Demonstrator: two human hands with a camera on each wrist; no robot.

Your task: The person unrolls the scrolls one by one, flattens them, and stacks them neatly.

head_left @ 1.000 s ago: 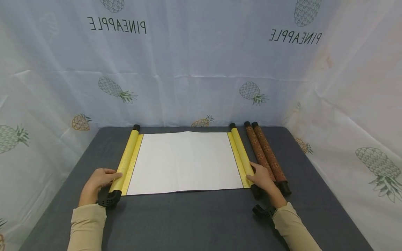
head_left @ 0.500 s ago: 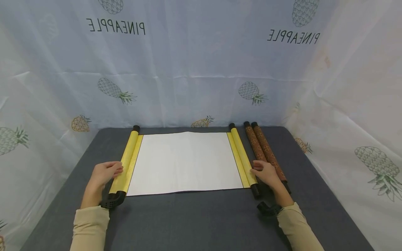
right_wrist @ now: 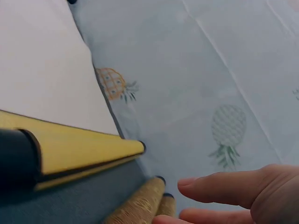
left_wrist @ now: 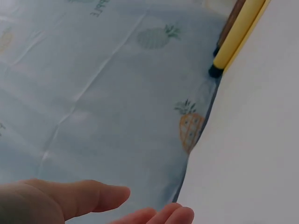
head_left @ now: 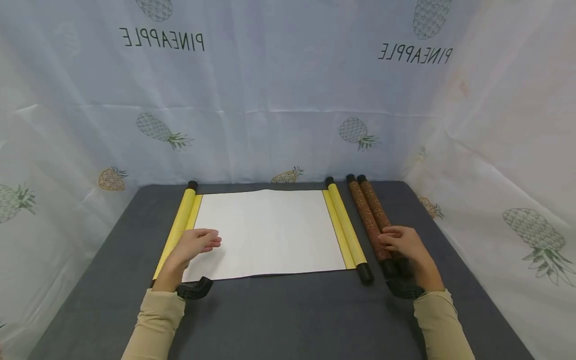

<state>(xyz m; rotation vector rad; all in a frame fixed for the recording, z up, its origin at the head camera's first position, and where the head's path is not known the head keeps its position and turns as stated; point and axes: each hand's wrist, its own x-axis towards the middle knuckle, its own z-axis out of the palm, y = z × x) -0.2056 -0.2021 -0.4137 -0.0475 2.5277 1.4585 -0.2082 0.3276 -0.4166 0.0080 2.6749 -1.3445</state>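
A scroll with a blank white sheet (head_left: 270, 230) lies unrolled on the dark table. Its yellow left roll (head_left: 182, 217) and yellow right roll (head_left: 347, 222), both with black knobs, bound the sheet. My left hand (head_left: 194, 246) hovers over the sheet's left part, holding nothing; the left wrist view shows its thumb (left_wrist: 100, 196) apart from the fingers. Two rolled brown patterned scrolls lie side by side on the right. Over their near part is my right hand (head_left: 408, 244), fingertips right at the left brown scroll (head_left: 365, 215) and overlapping the other brown scroll (head_left: 374, 200).
The dark grey table (head_left: 279, 320) reaches back to a hanging pale curtain (head_left: 270, 80) printed with pineapples. More of this cloth hangs at both sides. Each wrist wears a black camera mount, seen on the left at the left mount (head_left: 195, 288).
My left hand has left the yellow left roll and moved right over the sheet. My right hand has let go of the yellow right roll and moved right to the brown scrolls.
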